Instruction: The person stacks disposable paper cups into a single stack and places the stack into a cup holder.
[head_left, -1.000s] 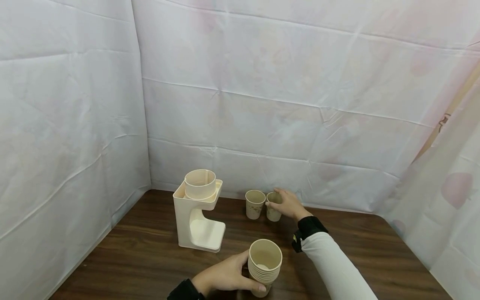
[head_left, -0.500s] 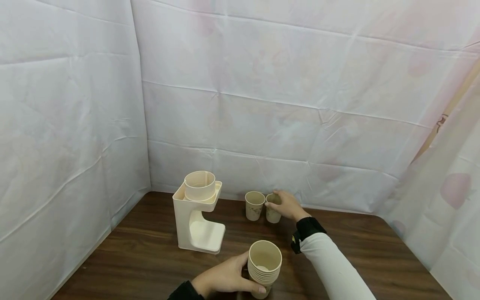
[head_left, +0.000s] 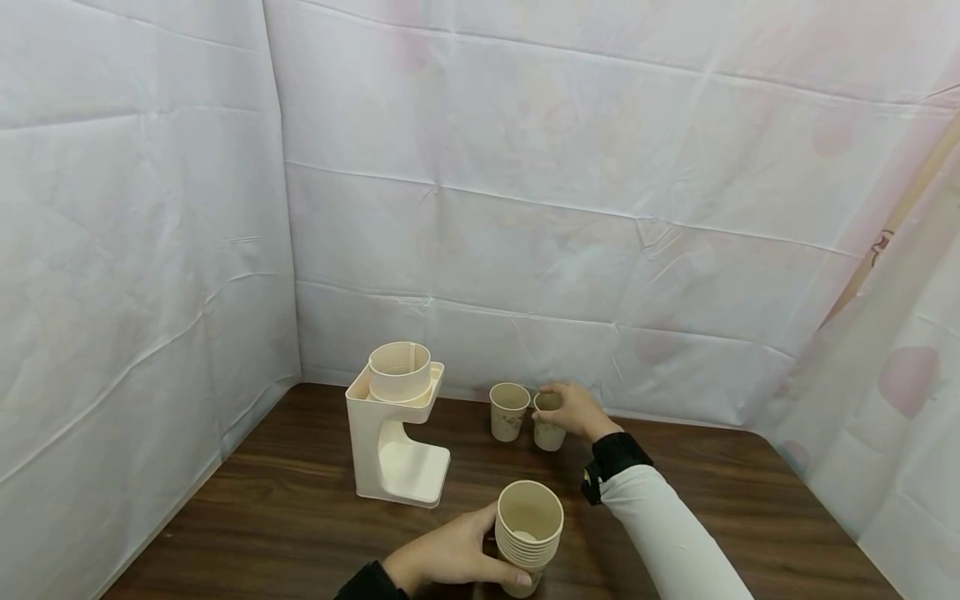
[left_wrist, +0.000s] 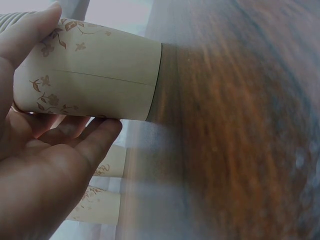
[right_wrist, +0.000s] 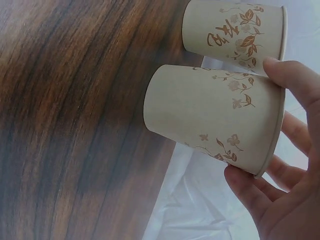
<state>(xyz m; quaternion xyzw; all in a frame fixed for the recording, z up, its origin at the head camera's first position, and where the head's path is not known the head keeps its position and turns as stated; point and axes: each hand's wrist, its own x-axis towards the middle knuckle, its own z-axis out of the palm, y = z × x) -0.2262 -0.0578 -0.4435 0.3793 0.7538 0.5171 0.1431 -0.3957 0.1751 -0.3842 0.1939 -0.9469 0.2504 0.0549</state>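
My left hand (head_left: pixel 453 550) grips a stack of nested beige paper cups (head_left: pixel 530 533) at the front of the table, thumb on one side and fingers round the other. In the left wrist view the lowest cup (left_wrist: pixel 110 75) shows brown flower print, its base right at the wood. Farther back, my right hand (head_left: pixel 576 412) holds a single paper cup (head_left: pixel 550 436) by its rim, thumb and fingers on opposite sides. Just left of it stands a matching paper cup (head_left: pixel 509 414), upright. The right wrist view shows the held cup (right_wrist: pixel 205 110) close beside that other cup (right_wrist: pixel 220 32).
A cream stand (head_left: pixel 367 446) with a round holder (head_left: pixel 401 375) on top and a flat base tray (head_left: pixel 420 471) is at the left of the dark wooden table (head_left: pixel 285 500). White cloth (head_left: pixel 480 208) hangs behind and along both sides.
My right hand has shifted the single cup slightly right and toward me, widening the gap to its neighbour. The left hand and the stack stay put.
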